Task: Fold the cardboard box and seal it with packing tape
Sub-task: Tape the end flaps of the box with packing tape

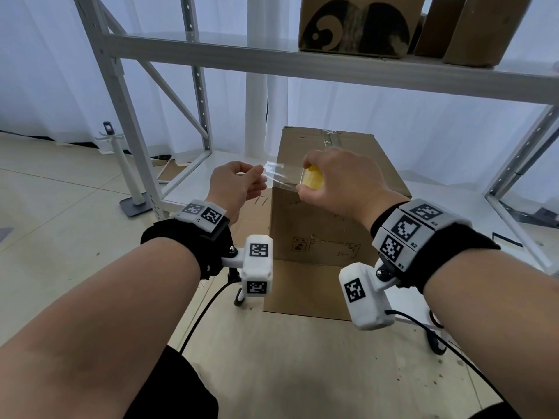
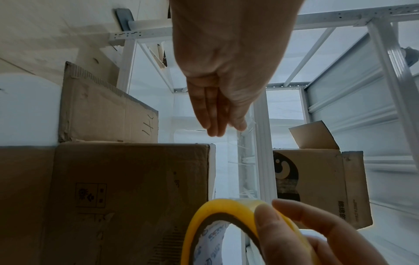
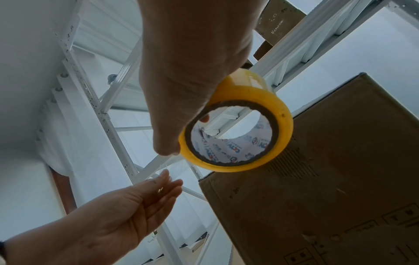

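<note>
A tall brown cardboard box [image 1: 329,216] stands on the floor in front of me, its top closed with old tape along the seam. My right hand [image 1: 305,178] grips a yellow roll of clear packing tape [image 1: 314,179] just above the box's near top edge. My left hand [image 1: 260,176] pinches the free end of the tape strip [image 1: 279,173], which stretches between the two hands. The left wrist view shows the roll [image 2: 226,222] beside the box [image 2: 127,197]. In the right wrist view the roll [image 3: 238,125] is next to the box's wall [image 3: 328,179].
A white metal shelving rack [image 1: 272,55] rises behind the box, with other cardboard boxes [image 1: 357,25] on its upper shelf. A box flap [image 1: 305,291] lies flat on the floor toward me. A white post on a grey base [image 1: 133,189] stands at left. Cables [image 1: 199,316] trail below my wrists.
</note>
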